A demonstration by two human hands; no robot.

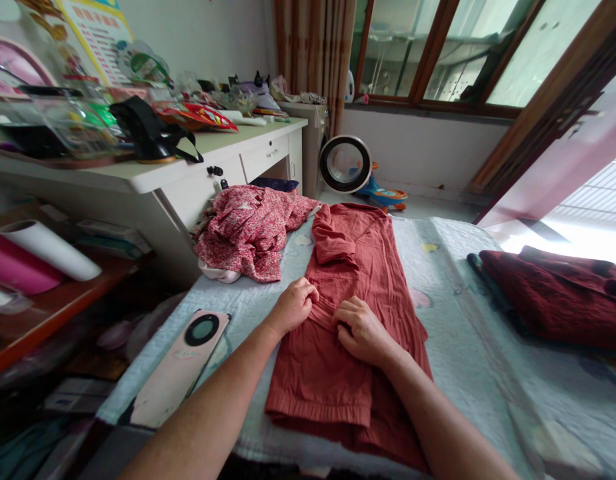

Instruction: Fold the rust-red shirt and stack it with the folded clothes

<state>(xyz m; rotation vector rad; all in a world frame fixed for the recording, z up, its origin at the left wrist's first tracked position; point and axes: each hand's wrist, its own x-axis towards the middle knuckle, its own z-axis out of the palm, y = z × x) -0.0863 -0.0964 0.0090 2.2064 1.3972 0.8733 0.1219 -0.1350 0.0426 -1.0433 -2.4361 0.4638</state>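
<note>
My left hand and right hand both pinch the rust-red garment, fingers curled. Phone lies near left on the bed.

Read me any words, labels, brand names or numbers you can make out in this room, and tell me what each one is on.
None can be read.
Poster on the wall above the desk: red and dark print, too blurred to read.
Red snack packet on the desk: print too small to read.
Phone lying beside the rust-red garment: faint mark on its back, illegible.
</note>
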